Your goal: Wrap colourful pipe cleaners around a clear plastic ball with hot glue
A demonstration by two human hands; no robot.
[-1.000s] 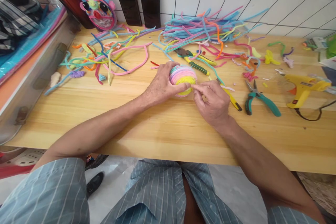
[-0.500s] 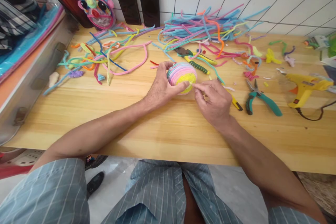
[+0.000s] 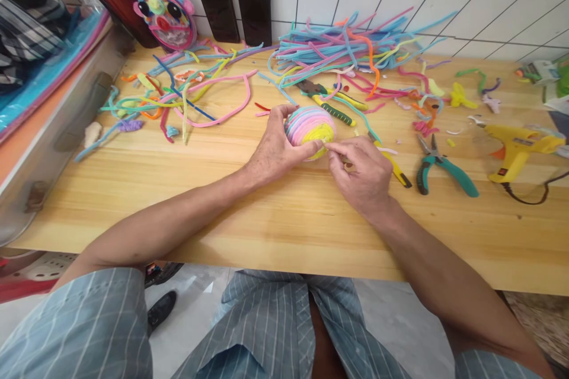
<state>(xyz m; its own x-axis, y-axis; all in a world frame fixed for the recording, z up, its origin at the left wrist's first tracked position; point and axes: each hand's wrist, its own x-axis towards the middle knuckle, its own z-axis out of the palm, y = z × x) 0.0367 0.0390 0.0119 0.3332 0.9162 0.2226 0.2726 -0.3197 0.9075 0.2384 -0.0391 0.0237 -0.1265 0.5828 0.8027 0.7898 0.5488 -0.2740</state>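
striped ball | in left hand | right hand at its yellow end

The striped ball has turned slightly in the left grip, its yellow end now facing further right.

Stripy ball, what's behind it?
Yellow-green pliers lie just beyond the ball, with fuzzy sticks piled farther back. The ball and left hand cover the spot directly behind, which can't be seen.
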